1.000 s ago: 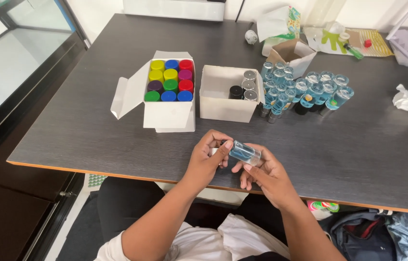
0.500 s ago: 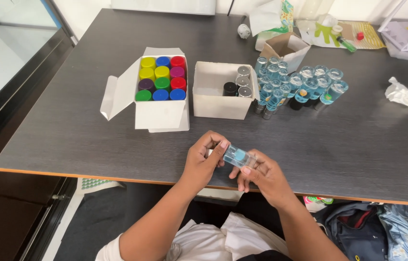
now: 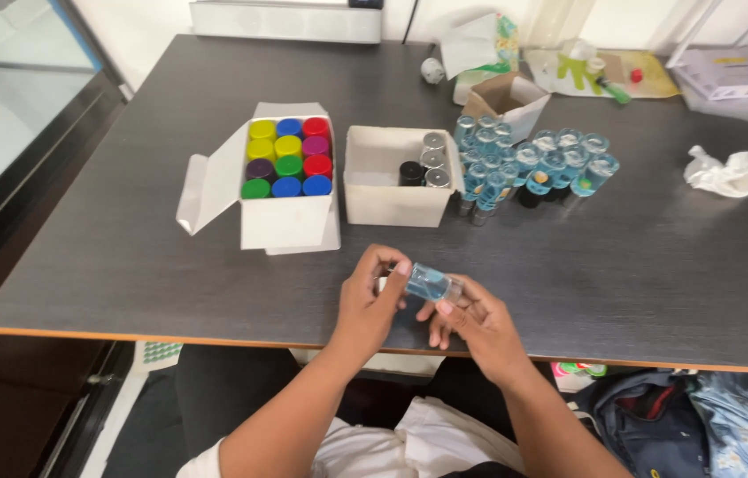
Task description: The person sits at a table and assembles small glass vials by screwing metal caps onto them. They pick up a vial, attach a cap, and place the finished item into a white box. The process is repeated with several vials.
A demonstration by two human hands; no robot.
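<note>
A small clear bottle of blue liquid lies sideways between both hands, near the front edge of the dark table. My left hand grips its cap end, and my right hand holds its other end with the fingertips. Beyond the hands stands a white box filled with coloured caps. Beside it is a second white box with a few capped bottles in it. A cluster of several blue-liquid bottles stands right of that box.
A crumpled white tissue lies at the right. At the back are a small cardboard box, a bag and a flat white package. Bags lie on the floor at lower right. A glass panel is at the left.
The hands keep holding the bottle in about the same spot on the table; the grip shifts slightly. The camera view has moved a little, so the boxes appear shifted.
</note>
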